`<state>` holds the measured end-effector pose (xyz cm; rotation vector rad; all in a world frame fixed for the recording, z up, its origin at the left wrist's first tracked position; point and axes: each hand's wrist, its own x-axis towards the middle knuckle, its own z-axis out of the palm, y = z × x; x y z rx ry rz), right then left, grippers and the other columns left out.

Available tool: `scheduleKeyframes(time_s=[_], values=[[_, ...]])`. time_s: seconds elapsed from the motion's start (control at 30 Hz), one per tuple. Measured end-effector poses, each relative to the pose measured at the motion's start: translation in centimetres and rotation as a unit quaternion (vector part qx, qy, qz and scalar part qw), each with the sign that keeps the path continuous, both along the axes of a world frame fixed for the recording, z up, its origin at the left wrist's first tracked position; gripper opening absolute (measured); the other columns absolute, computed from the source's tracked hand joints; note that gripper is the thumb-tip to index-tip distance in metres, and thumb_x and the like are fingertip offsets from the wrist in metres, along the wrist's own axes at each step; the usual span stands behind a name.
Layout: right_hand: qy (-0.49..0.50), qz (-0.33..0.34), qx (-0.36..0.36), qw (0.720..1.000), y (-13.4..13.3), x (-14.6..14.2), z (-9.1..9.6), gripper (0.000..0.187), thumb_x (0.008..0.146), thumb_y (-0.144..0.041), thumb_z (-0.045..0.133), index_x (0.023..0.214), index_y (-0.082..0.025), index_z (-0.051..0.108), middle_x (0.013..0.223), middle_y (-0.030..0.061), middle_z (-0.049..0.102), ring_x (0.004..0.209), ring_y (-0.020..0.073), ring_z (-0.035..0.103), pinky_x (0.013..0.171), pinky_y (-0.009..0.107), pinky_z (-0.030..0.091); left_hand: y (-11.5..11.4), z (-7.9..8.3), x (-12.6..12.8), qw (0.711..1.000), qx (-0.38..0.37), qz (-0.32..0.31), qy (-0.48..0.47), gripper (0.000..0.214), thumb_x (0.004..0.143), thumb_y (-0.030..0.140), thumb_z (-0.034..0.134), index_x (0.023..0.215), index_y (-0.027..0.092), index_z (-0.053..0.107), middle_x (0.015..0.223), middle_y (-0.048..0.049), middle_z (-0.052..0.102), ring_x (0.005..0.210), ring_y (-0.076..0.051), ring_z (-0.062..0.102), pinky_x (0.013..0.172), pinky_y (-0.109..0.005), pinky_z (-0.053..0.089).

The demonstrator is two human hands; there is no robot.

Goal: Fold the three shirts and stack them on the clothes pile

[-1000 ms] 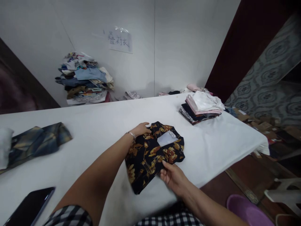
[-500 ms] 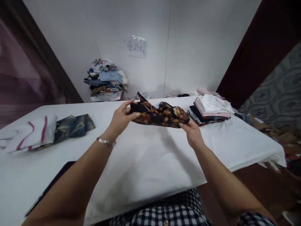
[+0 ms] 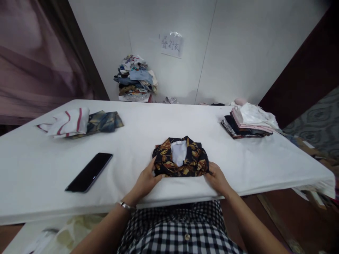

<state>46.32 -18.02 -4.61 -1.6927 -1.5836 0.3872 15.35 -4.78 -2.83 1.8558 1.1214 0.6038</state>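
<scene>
A folded dark shirt with a brown and gold pattern lies on the white-covered table, collar up and a pale lining showing at its neck. My left hand, with a silver bracelet at the wrist, grips the shirt's left edge, thumb along the near side. At the opposite edge my right hand pinches the cloth near the lower right corner. Some of the fingers on both hands are hidden by the fabric.
A black phone lies to the left. Beyond it rest a white red-striped garment and a dark patterned one. A folded stack sits at right; a taller clothes pile stands by the wall, near a paper sign.
Both hands have brought the patterned shirt down from the air onto the table, nearer to me. It now lies collar up. The camera view has shifted, showing the whole phone.
</scene>
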Motion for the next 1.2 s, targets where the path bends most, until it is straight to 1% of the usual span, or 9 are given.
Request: scheduleKeyframes(time_s=[0.17,0.27,0.33,0.43,0.6,0.7,0.8,1.0,1.2], values=[[0.159,-0.03,-0.038,0.986,-0.5,0.1,0.6,0.045,0.069,-0.024,0.059,0.112,-0.026,0.071,0.122,0.0052,0.07,0.118,0.031,0.058,0.108,0.049,0.039,-0.5,0.0,-0.2,0.998,-0.018,0.048,-0.041,0.086,0.079,0.052,0.063,0.151,0.021,0.028,0.117,-0.0101,0.069,0.113,-0.025,0.064,0.101,-0.043,0.049],[0.295,-0.065,-0.053,0.952,-0.6,-0.2,0.5,0.075,0.072,-0.038,0.065,0.143,-0.023,0.048,0.141,0.0087,0.058,0.129,0.0309,0.053,0.111,0.049,0.038,-0.5,0.1,-0.4,0.994,0.002,0.094,-0.048,0.072,0.085,0.055,0.053,0.145,0.018,0.037,0.098,-0.0061,0.071,0.096,-0.023,0.067,0.093,-0.041,0.052],[0.318,-0.118,-0.052,0.939,-0.4,-0.5,0.6,0.085,0.076,-0.049,0.064,0.15,-0.018,0.036,0.146,0.0134,0.052,0.134,0.0308,0.049,0.113,0.05,0.037,-0.2,0.7,-0.3,0.992,0.028,0.12,-0.033,0.062,0.087,0.054,0.049,0.137,0.017,0.046,0.102,-0.0079,0.07,0.095,-0.023,0.067,0.09,-0.041,0.053],[0.209,-0.188,0.003,0.96,0.4,-1.3,1.7,0.08,0.081,-0.057,0.06,0.148,-0.019,0.04,0.152,0.0142,0.044,0.142,0.0303,0.039,0.117,0.05,0.03,0.6,2.0,0.5,0.984,0.11,0.139,-0.01,0.053,0.09,0.051,0.046,0.13,0.017,0.053,0.121,-0.0133,0.065,0.11,-0.026,0.062,0.096,-0.043,0.051],[-0.025,-0.113,0.095,0.989,2.6,-3.0,4.2,0.063,0.094,-0.052,0.044,0.149,-0.022,0.041,0.161,0.0097,0.028,0.151,0.0264,0.019,0.121,0.049,0.019,1.4,3.0,3.4,0.967,0.244,0.041,0.06,0.056,0.093,0.047,0.045,0.139,0.016,0.047,0.149,-0.0154,0.048,0.139,-0.028,0.041,0.117,-0.048,0.031],[-0.132,-0.041,-0.011,0.99,3.9,-3.8,3.9,0.059,0.096,-0.049,0.043,0.149,-0.023,0.042,0.162,0.0078,0.026,0.152,0.0274,0.014,0.121,0.052,0.013,1.0,1.9,5.0,0.951,0.249,-0.086,0.163,0.057,0.093,0.048,0.046,0.143,0.02,0.046,0.153,-0.0129,0.043,0.144,-0.03,0.034,0.118,-0.056,0.023],[-0.178,-0.009,-0.148,0.973,4.7,-3.9,2.3,0.06,0.097,-0.049,0.041,0.151,-0.022,0.039,0.162,0.0077,0.027,0.151,0.0284,0.017,0.12,0.054,0.012,0.7,0.6,5.5,0.934,0.246,-0.134,0.223,0.056,0.095,0.049,0.042,0.144,0.023,0.046,0.156,-0.0111,0.041,0.147,-0.03,0.03,0.119,-0.058,0.02],[-0.193,-0.017,-0.175,0.965,4.8,-3.7,1.0,0.063,0.098,-0.051,0.036,0.154,-0.021,0.033,0.163,0.0058,0.022,0.152,0.0267,0.015,0.12,0.051,0.012,1.3,0.6,4.9,0.949,0.198,-0.132,0.205,0.056,0.095,0.052,0.039,0.143,0.025,0.047,0.156,-0.0099,0.04,0.147,-0.028,0.029,0.119,-0.056,0.018],[-0.194,-0.019,-0.173,0.965,4.8,-3.9,1.5,0.062,0.098,-0.051,0.037,0.153,-0.022,0.034,0.163,0.0065,0.023,0.151,0.0268,0.016,0.12,0.051,0.013,2.5,3.8,6.5,0.949,0.264,-0.064,0.158,0.05,0.096,0.05,0.039,0.138,0.026,0.052,0.155,-0.0093,0.041,0.146,-0.029,0.03,0.12,-0.056,0.014]])
